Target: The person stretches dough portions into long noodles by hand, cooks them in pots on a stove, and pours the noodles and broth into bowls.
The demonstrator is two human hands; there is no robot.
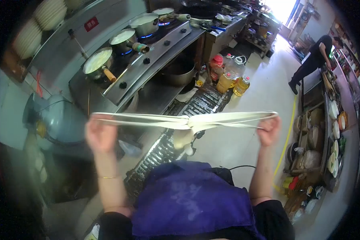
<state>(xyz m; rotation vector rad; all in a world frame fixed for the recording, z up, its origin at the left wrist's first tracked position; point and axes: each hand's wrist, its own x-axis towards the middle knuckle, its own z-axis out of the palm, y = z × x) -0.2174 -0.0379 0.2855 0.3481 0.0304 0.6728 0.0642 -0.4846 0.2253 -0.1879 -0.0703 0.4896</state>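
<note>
Long pale strands of what looks like noodle dough (224, 117) stretch nearly level between my two hands, in front of my purple apron. At the middle the strands bunch together, and a thicker pale flap hangs below them. My left hand (101, 135), slightly smeared by motion, is closed on one end. Gripping the other end, my right hand (269, 130) has its fingers curled around the looped strands.
Several pots (98, 64) stand on the stove (152, 52) at upper left, some over blue flames. Oil bottles (241, 86) stand on the floor beside a metal grate (148, 163). Shelves (308, 148) line the right side, where another person (318, 56) bends over.
</note>
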